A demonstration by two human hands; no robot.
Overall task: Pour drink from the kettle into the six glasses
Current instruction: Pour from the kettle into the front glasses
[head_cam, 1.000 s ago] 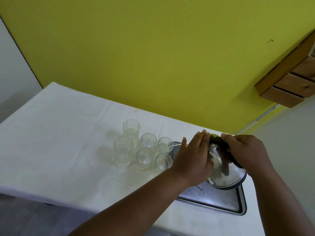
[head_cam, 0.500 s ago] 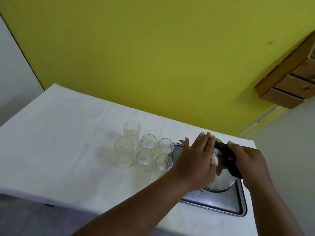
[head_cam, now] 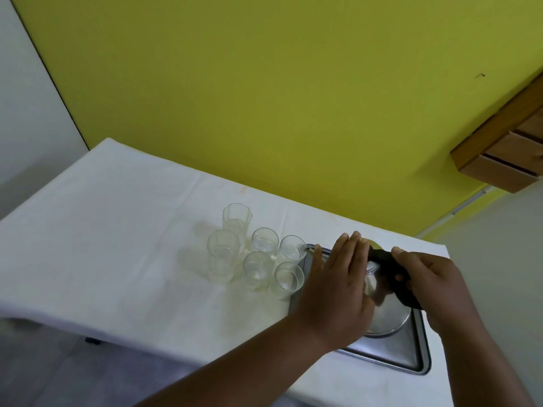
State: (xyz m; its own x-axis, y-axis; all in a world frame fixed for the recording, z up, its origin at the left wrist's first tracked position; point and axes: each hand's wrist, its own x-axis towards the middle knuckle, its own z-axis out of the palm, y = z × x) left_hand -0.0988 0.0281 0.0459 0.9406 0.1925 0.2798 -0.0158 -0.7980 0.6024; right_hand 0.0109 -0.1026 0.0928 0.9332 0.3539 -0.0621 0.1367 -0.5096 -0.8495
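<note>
A steel kettle (head_cam: pixel 386 314) with a black handle (head_cam: pixel 395 279) stands on a metal tray (head_cam: pixel 411 364) at the table's right end. My right hand (head_cam: pixel 435 284) grips the handle from the right. My left hand (head_cam: pixel 338 286) lies against the kettle's left side and top, fingers stretched out together, and hides the lid and spout. Several clear glasses stand close together just left of the tray: two tall faceted ones (head_cam: pixel 224 259) (head_cam: pixel 236 221) and several small round ones (head_cam: pixel 258 268) (head_cam: pixel 288 279). Each holds some clear liquid.
A white cloth covers the table (head_cam: pixel 117 230), whose front edge drops off at the lower left. A yellow wall rises behind it. A wooden shelf (head_cam: pixel 505 154) juts out at the upper right. The nearest small glass touches the tray's left rim.
The kettle was tipped with its base toward me; it now sits level and lower on the tray. Both hands came down with it and kept their hold.
</note>
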